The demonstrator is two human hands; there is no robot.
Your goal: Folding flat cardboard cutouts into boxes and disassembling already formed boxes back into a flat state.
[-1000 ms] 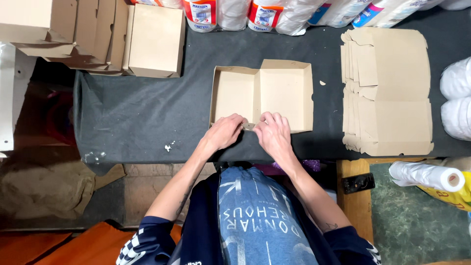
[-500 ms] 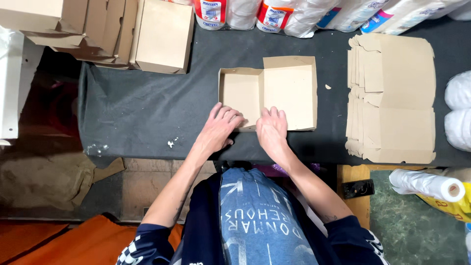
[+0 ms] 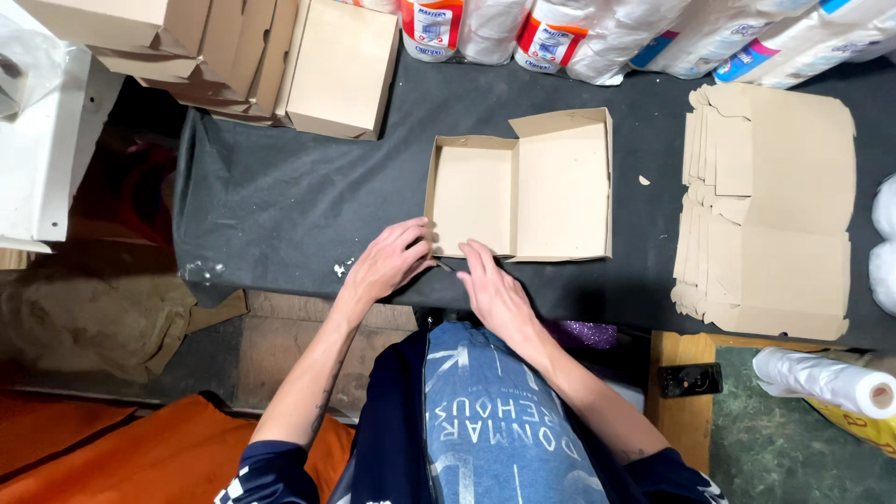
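Observation:
An open brown cardboard box [image 3: 523, 191] lies on the dark cloth-covered table [image 3: 280, 205], its tray to the left and its lid flat to the right. My left hand [image 3: 387, 261] rests at the box's near left corner, fingertips touching the front wall. My right hand [image 3: 495, 285] lies just below the box's front edge, fingers pointing at that same wall. Neither hand lifts the box; both press or fold its near side.
A stack of flat unfolded box blanks [image 3: 775, 205] lies at the right. Folded finished boxes [image 3: 341, 65] are piled at the back left. Wrapped paper rolls [image 3: 560, 37] line the back edge. A white roll [image 3: 826, 378] lies at lower right.
The box now sits farther from me in the view and my hands have slid down to its near left edge.

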